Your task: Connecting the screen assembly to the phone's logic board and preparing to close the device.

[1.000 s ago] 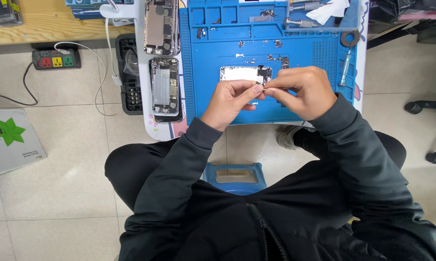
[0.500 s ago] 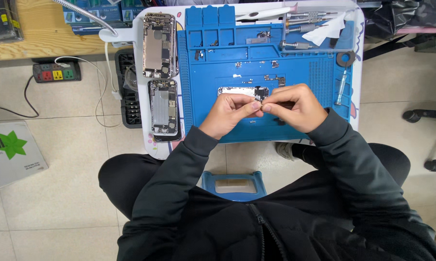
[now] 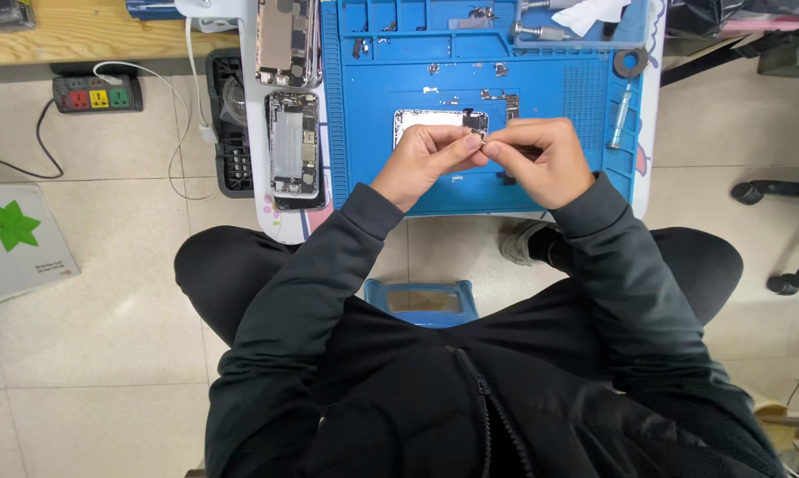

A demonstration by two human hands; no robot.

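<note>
Both hands meet over the blue work mat (image 3: 364,177) that covers the counter: the left hand (image 3: 421,159) has its thumb and forefinger pinched shut on a very small part (image 3: 481,142), and the right hand (image 3: 541,159) is curled the same way, its fingertips closed on that part from the other side, so the two pinches touch tip to tip. The part is too small to make out beyond a pale fleck between the fingertips. Just beyond the left hand, partly hidden by its knuckles, lies a flat pale phone panel (image 3: 426,119) with a dark block at its end nearest the right hand. Further out to the left of the left hand, two opened phone bodies (image 3: 293,142) lie end to end off the mat, insides showing. Beyond both hands tiny screws and brackets (image 3: 497,93) are scattered on the mat, and to the right of the right hand a slim screwdriver (image 3: 620,115) lies untouched, with a roll of tape (image 3: 630,62) just past it. Judging by how things lie, the strip-down is well along: both phones are open and many small pieces are already out, while the pinched part is not yet set down or fitted anywhere, and the loose pieces remain unsorted.
</note>
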